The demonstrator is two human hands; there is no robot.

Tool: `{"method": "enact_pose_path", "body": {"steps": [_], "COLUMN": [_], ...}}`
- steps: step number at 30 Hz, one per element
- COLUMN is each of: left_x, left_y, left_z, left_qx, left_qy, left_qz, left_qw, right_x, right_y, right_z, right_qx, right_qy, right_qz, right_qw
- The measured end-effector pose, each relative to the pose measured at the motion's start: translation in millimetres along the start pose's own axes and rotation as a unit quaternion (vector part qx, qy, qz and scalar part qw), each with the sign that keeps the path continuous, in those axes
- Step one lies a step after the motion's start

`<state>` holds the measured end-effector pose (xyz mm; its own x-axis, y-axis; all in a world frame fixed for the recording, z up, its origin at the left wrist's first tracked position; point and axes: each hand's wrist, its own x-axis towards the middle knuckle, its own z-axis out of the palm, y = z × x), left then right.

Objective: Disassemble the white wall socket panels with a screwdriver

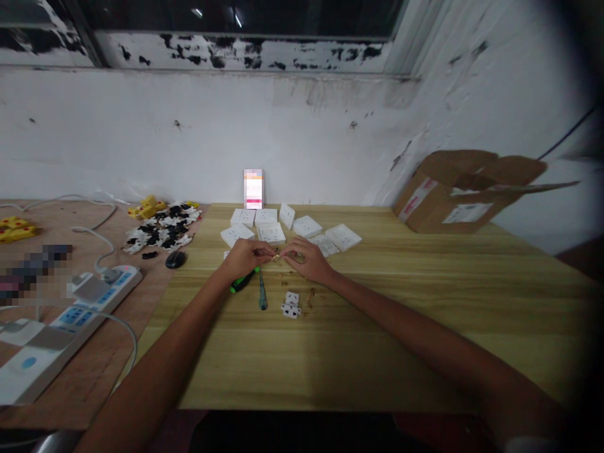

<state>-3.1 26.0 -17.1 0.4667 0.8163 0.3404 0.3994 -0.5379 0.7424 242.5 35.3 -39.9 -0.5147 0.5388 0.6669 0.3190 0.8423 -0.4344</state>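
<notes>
My left hand [245, 258] and my right hand [304, 258] meet over the wooden table [377, 327], fingers pinched together on a small brass part [277, 255] held between them. A green-handled screwdriver [244, 280] lies just under my left hand, and a second, slimmer screwdriver [262, 294] lies beside it. Nearer to me sits a small white socket insert [291, 304] with loose brass pieces [311, 294] around it. Several white wall sockets [271, 231] lie in a row behind my hands.
A power strip [89, 296] with white cables lies on the brown board to the left. A pile of black, white and yellow parts [163, 228] and a dark mouse [175, 258] sit near it. An open cardboard box [453, 192] stands at the back right. A small carton [253, 188] leans against the wall.
</notes>
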Motion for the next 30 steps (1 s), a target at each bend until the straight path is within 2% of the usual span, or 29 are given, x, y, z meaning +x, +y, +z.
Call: {"method": "enact_pose_path", "body": {"steps": [14,30], "left_x": [-1.4,-1.9], "left_y": [-2.4,0.7], "left_z": [-1.6,-3.0], "left_qx": [0.015,0.016], "left_qy": [-0.009,-0.015], "left_qz": [0.007,0.009], "left_qw": [1.0,1.0], "right_x": [0.3,-0.3], "right_y": [1.3,3.1], "right_z": [0.1,-0.2], "right_qx": [0.005,-0.007], "right_qy": [-0.016,-0.007], "right_qz": [-0.035,-0.004], "right_qw": [0.999,1.0]}}
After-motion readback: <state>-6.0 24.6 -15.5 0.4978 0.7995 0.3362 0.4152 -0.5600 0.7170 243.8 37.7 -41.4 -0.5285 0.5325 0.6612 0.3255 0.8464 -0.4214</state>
